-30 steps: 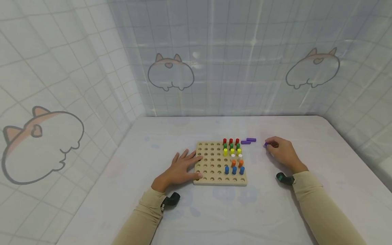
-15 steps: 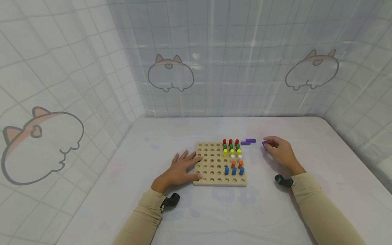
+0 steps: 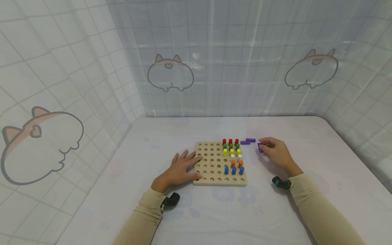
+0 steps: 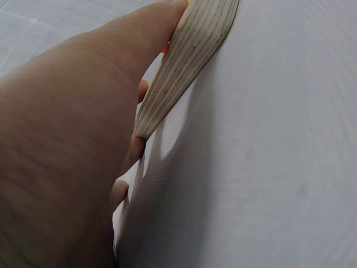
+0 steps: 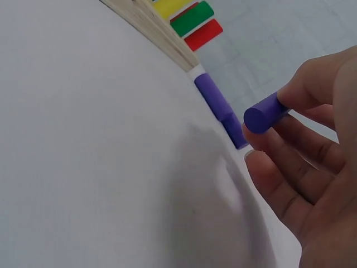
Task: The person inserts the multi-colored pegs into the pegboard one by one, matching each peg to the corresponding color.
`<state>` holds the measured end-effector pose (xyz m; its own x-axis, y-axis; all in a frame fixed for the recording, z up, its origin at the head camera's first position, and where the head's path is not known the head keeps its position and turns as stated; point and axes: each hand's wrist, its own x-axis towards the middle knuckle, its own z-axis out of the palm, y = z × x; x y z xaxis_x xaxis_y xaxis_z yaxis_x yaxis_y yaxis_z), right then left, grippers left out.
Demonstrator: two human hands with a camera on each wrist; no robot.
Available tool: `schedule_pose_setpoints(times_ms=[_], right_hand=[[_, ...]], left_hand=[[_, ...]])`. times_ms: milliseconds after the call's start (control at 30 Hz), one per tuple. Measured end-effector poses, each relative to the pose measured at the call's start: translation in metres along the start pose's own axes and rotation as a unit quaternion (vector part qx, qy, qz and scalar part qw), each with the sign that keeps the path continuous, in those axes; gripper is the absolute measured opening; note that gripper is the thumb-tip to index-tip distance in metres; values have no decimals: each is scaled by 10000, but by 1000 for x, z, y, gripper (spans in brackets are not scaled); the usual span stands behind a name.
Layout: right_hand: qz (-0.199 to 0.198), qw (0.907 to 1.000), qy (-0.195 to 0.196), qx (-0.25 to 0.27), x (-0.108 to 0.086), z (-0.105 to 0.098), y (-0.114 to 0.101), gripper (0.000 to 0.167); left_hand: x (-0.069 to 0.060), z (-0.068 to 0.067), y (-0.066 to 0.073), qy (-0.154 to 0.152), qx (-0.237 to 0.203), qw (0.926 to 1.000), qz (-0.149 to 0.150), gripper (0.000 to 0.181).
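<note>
A wooden pegboard (image 3: 212, 182) lies on the table. Red, green, yellow, white, orange and blue pegs stand in holes on its right half. My left hand (image 3: 179, 172) rests on the board's left edge with its fingers spread and straight. In the left wrist view, the board's layered side (image 4: 192, 56) shows beside the thumb. To the right of the board, my right hand (image 3: 278, 153) pinches a purple peg (image 5: 264, 114) between thumb and fingers, raised above the table. Two more purple pegs (image 3: 245, 143) lie end by end between the board and that hand.
A white cloth (image 3: 220, 217) covers the table. Behind it and along both sides hang tiled-pattern curtains (image 3: 239, 98) with cartoon animal drawings. A dark camera mount sits at each wrist, the right one (image 3: 281, 183) close to the table surface.
My right hand has lifted the purple peg and moved left towards the board. The peg has turned from lying to more upright. My left hand stays put.
</note>
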<state>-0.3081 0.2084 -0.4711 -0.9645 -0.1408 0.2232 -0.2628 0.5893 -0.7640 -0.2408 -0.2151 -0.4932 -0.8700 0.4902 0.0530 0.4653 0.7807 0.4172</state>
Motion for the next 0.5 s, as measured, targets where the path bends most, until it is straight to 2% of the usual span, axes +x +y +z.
schedule_pose_setpoints(times_ms=[367,500], right_hand=[[312,9991,-246,154,-10,3,-17,31],[344,9980,-324,417,-16,7,-21,30]], left_hand=[[0,0,0,-5,40,10000,-10,79],[1,1,-1,-1,101,9999,-21,80]])
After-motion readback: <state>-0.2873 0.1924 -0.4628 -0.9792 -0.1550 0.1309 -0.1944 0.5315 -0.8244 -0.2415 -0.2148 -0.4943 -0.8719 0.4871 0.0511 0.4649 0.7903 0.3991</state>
